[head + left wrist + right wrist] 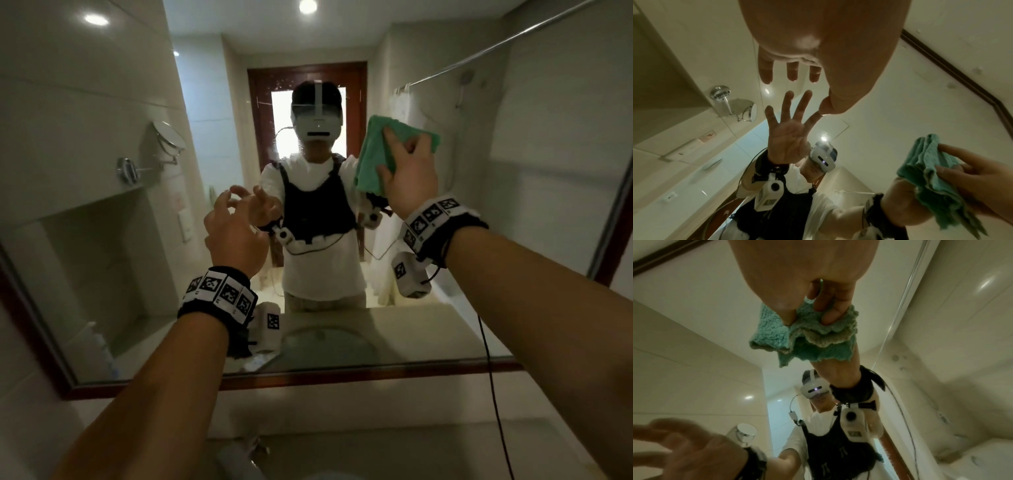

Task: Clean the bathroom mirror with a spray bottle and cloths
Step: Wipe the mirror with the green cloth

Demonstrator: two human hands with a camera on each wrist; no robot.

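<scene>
Near us, our left hand (236, 236) hovers empty, fingers (791, 71) loosely spread before the mirror (102, 240). Farther right, our right hand (409, 178) pinches the folded green cloth (373, 154) against the glass. Its loose layers could slip or smear. We cannot see any spray bottle; the counter (376, 411) is cut off.

Wristband tags (432, 215): black-and-white square code patterns only; no letters or numbers could be read on them.
Wrist camera housing (409, 274): one more square code tag on its white side, without legible characters.
Wall sign (708, 134): a small plate on the tiled wall seen in the mirror (102, 222), bearing a reddish mark too small to read.
Vest (838, 456): pale marks on the black front, not legible.
</scene>
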